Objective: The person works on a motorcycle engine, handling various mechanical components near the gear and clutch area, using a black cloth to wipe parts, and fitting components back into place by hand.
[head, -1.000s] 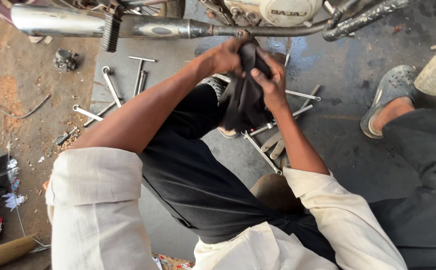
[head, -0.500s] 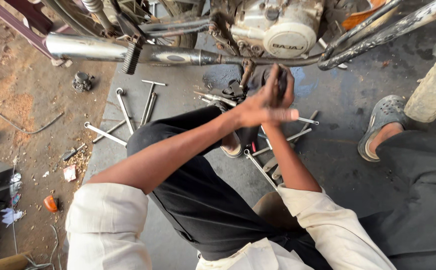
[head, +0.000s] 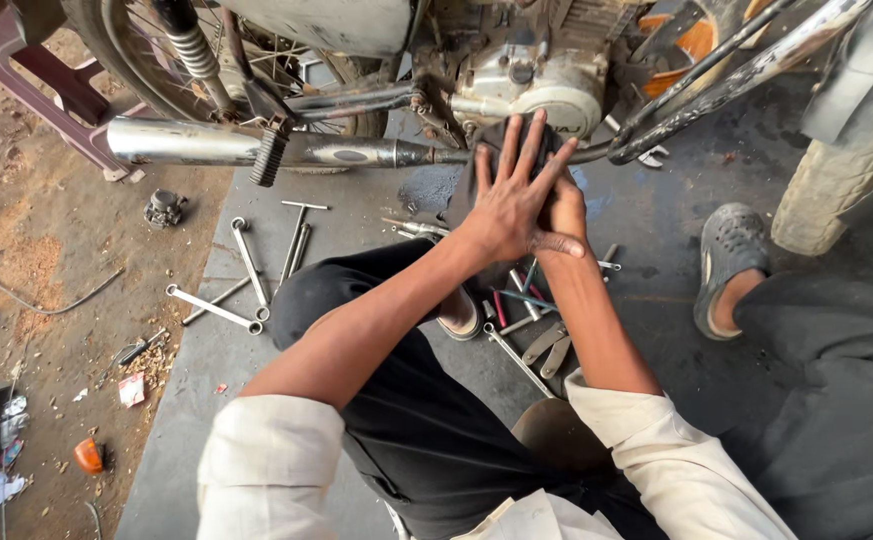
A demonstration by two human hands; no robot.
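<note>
a: state the position of both hands.

b: the left hand (head: pixel 509 205) lies flat, fingers spread, at upper centre of the frame. the right hand (head: pixel 563 205) sits under and just right of it. the two are pressed together with a dark cloth (head: pixel 476 165) sandwiched between the palms. neither hand is closed into a fist; the grip is by palm pressure.

a: why that hold?

b: judged from the flat palms, the cloth is being rubbed between the hands, which suits wiping grime off skin.

a: where is the cloth relative to the machine?

b: directly in front of the motorcycle engine (head: pixel 531 80), just below its casing. whether it touches the casing cannot be told.

a: surrounding items?

b: the chrome exhaust pipe (head: pixel 256 145) runs across the upper left. spanners (head: pixel 246 262) lie scattered on the grey floor (head: pixel 206 360) at centre left, within arm's reach of the crouched person. more tools (head: pixel 541 345) lie below the forearms. a sandalled foot (head: pixel 726 265) rests at right, beside the tyre (head: pixel 841 190).
</note>
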